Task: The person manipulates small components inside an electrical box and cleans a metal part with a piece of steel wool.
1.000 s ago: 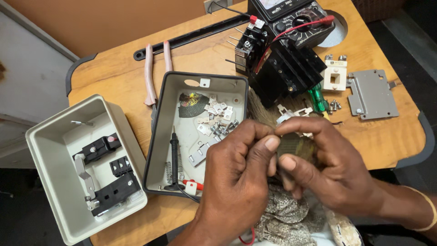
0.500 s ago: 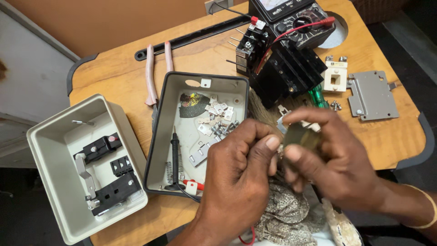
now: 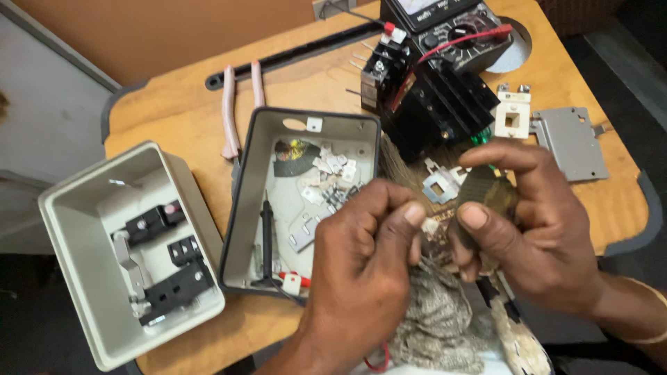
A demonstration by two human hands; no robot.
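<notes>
Gripping a small dark part [image 3: 486,198] at right of centre, the right hand [image 3: 535,236] works beside the left hand [image 3: 361,271], clenched on a grey rag [image 3: 438,319], while the box [image 3: 132,257] and tray [image 3: 246,208] of loose pieces lie unassembled.

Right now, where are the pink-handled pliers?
In the head view, the pink-handled pliers lie on the wooden table, upper left of centre, just left of the open dark metal tray and below the long black bar.

Electrical repair workbench: multimeter [image 3: 451,28], opened switch box [image 3: 132,257], pliers [image 3: 240,104], loose contacts [image 3: 333,173].
</notes>
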